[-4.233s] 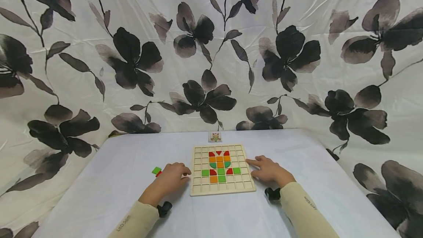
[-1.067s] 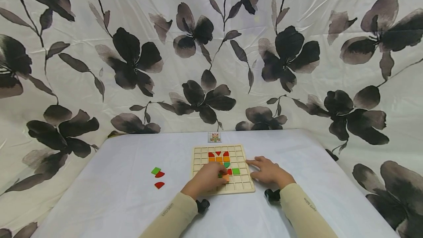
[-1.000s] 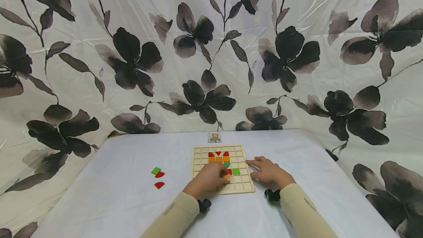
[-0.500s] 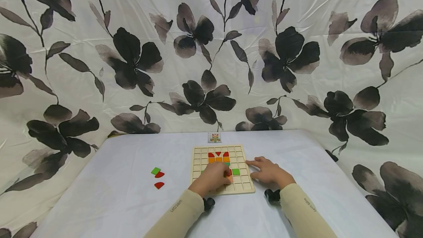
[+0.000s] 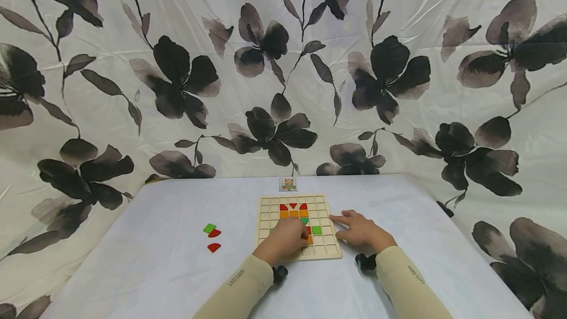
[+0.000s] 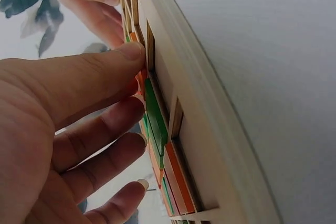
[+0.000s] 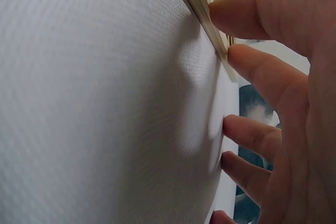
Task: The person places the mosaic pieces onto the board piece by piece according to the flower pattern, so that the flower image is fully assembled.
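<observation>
A wooden grid board [image 5: 267, 209] lies on the table, with red, orange and green tiles set in its cells. My left hand [image 5: 285, 238] is over its lower middle, hiding several cells. Its thumb and index finger pinch at an orange square tile [image 5: 310, 240], which lies flat in a cell near the lower right of the pattern. In the left wrist view a green tile [image 6: 155, 115] sits beside those fingertips, and the other fingers hang loosely bent. My right hand [image 5: 361, 227] rests at the board's right edge, thumb and index finger touching the rim, other fingers spread on the table.
Left of the board lie a green square tile [image 5: 209, 228], a red quarter-round tile [image 5: 215, 233] touching it, and another red quarter-round tile [image 5: 214, 248] nearer. A small pattern card [image 5: 288, 184] is behind the board. A floral cloth [image 5: 283, 63] hangs behind the table.
My left hand has come from beside the loose tiles onto the board with the orange square tile, which was tilted and now lies flat. The right hand has stayed in place.
</observation>
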Tool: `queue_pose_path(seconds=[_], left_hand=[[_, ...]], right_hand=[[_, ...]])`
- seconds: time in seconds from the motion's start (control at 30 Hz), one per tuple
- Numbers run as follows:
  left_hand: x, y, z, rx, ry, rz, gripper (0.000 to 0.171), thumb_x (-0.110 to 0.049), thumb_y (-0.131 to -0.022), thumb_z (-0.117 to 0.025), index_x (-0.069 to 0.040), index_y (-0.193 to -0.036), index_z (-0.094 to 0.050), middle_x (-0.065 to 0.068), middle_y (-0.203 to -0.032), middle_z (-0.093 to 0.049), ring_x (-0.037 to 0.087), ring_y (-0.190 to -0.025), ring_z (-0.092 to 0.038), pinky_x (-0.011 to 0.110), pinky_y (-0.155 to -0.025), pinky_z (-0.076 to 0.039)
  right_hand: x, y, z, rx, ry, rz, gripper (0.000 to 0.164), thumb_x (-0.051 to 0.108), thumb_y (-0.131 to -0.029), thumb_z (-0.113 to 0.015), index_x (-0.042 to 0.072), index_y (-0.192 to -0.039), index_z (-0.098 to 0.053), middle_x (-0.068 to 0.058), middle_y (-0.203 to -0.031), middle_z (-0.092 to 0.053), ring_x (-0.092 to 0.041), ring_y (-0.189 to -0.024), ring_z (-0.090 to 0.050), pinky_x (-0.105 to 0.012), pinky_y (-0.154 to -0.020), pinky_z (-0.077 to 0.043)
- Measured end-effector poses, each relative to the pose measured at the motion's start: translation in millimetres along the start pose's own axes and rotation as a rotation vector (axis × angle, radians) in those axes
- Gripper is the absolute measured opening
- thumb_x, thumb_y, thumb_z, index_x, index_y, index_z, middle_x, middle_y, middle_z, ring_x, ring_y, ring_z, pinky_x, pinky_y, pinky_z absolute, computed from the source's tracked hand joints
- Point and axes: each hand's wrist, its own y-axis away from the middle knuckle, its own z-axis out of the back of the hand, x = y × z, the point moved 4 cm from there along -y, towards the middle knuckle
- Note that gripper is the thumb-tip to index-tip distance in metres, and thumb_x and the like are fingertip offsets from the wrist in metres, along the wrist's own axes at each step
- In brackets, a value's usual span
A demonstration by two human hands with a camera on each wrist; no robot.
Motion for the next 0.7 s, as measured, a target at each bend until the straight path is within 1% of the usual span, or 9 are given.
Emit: queue_pose_path(seconds=[0.1, 0.2, 0.33, 0.43, 0.53, 0.57, 0.63, 0.7], left_hand=[[-1.2, 2.6, 0.8, -0.003, -0.042, -0.017, 0.012, -0.027, -0.086, -0.073, -0.017, -0.09, -0.078, -0.01, -0.081, -0.068, 0.009, -0.078, -0.054, 0.033, -0.086, -0.045], [1.3, 6.9, 3.1, -0.021, -0.062, -0.023, 0.015, -0.027, -0.088, -0.07, -0.017, -0.096, -0.077, -0.009, -0.088, -0.069, 0.01, -0.085, -0.058, 0.037, -0.091, -0.046], [10.6, 14.3, 7.9, -0.051, -0.041, -0.01, 0.02, -0.026, -0.089, -0.067, -0.017, -0.105, -0.076, -0.006, -0.102, -0.071, 0.014, -0.099, -0.061, 0.041, -0.095, -0.044], [19.2, 20.2, 15.6, -0.067, -0.03, -0.001, 0.021, -0.025, -0.09, -0.066, -0.016, -0.107, -0.075, -0.003, -0.105, -0.071, 0.017, -0.102, -0.06, 0.044, -0.095, -0.043], [28.3, 26.5, 26.1, -0.071, -0.029, 0.023, 0.022, -0.026, -0.09, -0.066, -0.014, -0.107, -0.075, -0.001, -0.103, -0.071, 0.018, -0.099, -0.059, 0.045, -0.096, -0.043], [31.8, 28.3, 29.4, -0.068, -0.024, 0.032, 0.022, -0.026, -0.09, -0.067, -0.014, -0.106, -0.075, 0.0, -0.103, -0.071, 0.019, -0.098, -0.058, 0.044, -0.094, -0.043], [40.2, 32.4, 35.5, -0.065, -0.006, 0.063, 0.022, -0.025, -0.09, -0.067, -0.012, -0.106, -0.075, 0.001, -0.102, -0.07, 0.02, -0.098, -0.058, 0.043, -0.093, -0.042], [50.3, 37.4, 41.2, -0.064, 0.011, 0.102, 0.023, -0.025, -0.089, -0.068, -0.012, -0.107, -0.074, 0.002, -0.102, -0.07, 0.022, -0.101, -0.058, 0.044, -0.096, -0.041]], right_hand=[[0, 0, 0, 0.003, -0.004, -0.007, 0.057, 0.038, -0.088, -0.058, 0.032, -0.143, -0.047, -0.013, -0.153, -0.036, -0.04, -0.138, -0.036, -0.072, -0.104, -0.024], [0, -1, 0, 0.006, -0.006, -0.009, 0.057, 0.038, -0.088, -0.058, 0.032, -0.144, -0.047, -0.013, -0.153, -0.036, -0.04, -0.138, -0.036, -0.072, -0.105, -0.024], [1, 0, 0, 0.008, -0.003, -0.015, 0.057, 0.039, -0.088, -0.057, 0.032, -0.144, -0.046, -0.013, -0.153, -0.036, -0.039, -0.139, -0.035, -0.071, -0.106, -0.024], [1, 0, -1, 0.007, -0.005, -0.022, 0.058, 0.039, -0.088, -0.058, 0.033, -0.144, -0.046, -0.012, -0.153, -0.035, -0.039, -0.14, -0.034, -0.071, -0.106, -0.023], [1, 0, -1, 0.003, -0.006, -0.024, 0.058, 0.038, -0.088, -0.058, 0.032, -0.144, -0.046, -0.012, -0.153, -0.036, -0.039, -0.139, -0.034, -0.072, -0.106, -0.024], [0, 0, -1, 0.002, -0.006, -0.023, 0.058, 0.037, -0.088, -0.057, 0.032, -0.144, -0.046, -0.013, -0.153, -0.036, -0.039, -0.139, -0.034, -0.072, -0.106, -0.024], [0, 0, -1, 0.0, -0.005, -0.021, 0.058, 0.037, -0.088, -0.057, 0.032, -0.144, -0.046, -0.013, -0.153, -0.036, -0.04, -0.139, -0.034, -0.072, -0.105, -0.024], [0, -1, -2, -0.001, -0.001, -0.021, 0.058, 0.037, -0.089, -0.056, 0.032, -0.145, -0.045, -0.013, -0.153, -0.035, -0.04, -0.14, -0.034, -0.072, -0.105, -0.024]])
